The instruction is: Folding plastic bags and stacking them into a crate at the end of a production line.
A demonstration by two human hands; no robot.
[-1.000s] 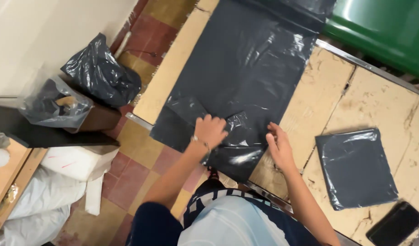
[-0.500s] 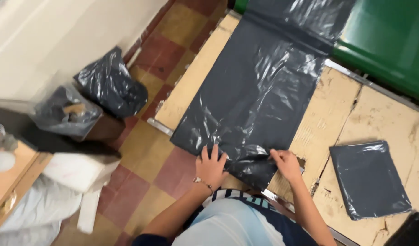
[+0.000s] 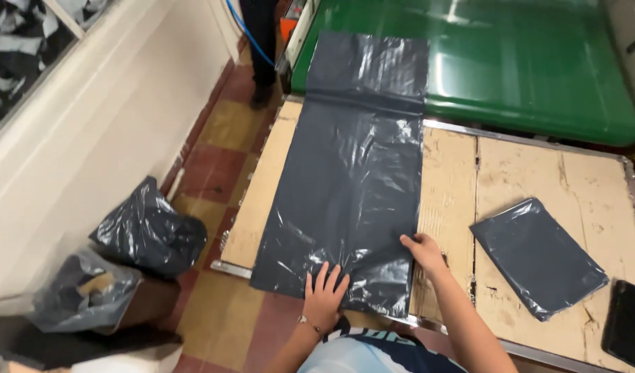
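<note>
A long dark grey plastic bag (image 3: 355,179) lies flat along a cardboard-covered table (image 3: 531,173), its far end reaching onto a green machine surface (image 3: 531,62). My left hand (image 3: 324,293) presses flat on the bag's near end, fingers spread. My right hand (image 3: 422,250) rests at the bag's near right edge, fingers curled on the plastic; whether it pinches the edge I cannot tell. A folded grey bag (image 3: 538,257) lies apart on the table to the right.
A dark flat device (image 3: 627,323) lies at the table's near right corner. On the tiled floor at left stand a filled black bag (image 3: 148,235) and a bin lined with grey plastic (image 3: 82,300). A person's dark legs (image 3: 262,41) stand at the far end.
The view has tilted up and now shows the whole bag and the green surface. Both hands have slid apart along the bag's near end, which now lies flatter.
</note>
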